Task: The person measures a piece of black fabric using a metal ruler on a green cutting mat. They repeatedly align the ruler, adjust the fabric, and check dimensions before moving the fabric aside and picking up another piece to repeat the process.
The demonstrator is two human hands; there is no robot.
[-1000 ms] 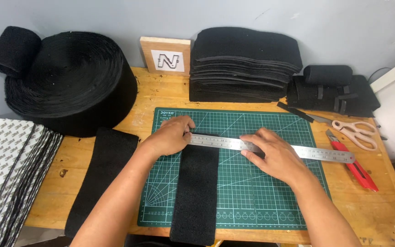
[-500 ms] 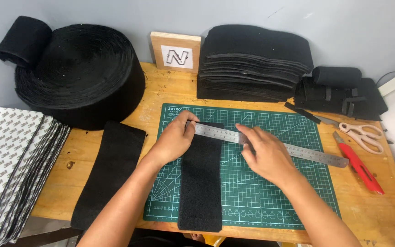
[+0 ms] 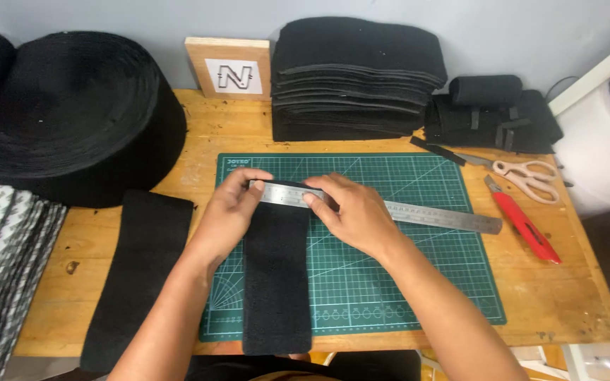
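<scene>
On green cutting mat (image 3: 418, 282), black fuzzy strip (image 3: 277, 282) lies lengthwise, overhanging bench (image 3: 566, 296) edge; left hand (image 3: 231, 212) pinches steel ruler (image 3: 418, 212) end, right hand (image 3: 354, 212) presses ruler flat.

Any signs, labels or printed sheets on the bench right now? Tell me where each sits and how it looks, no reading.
Sign: back of bench, leaning against the wall; wooden block with a white card bearing one dark outlined letter.
Cutting mat: centre of bench; green rectangle with a white grid and a small white mark at its top-left corner.
Printed sheets: left edge; fanned pile, white with grey pattern.
</scene>
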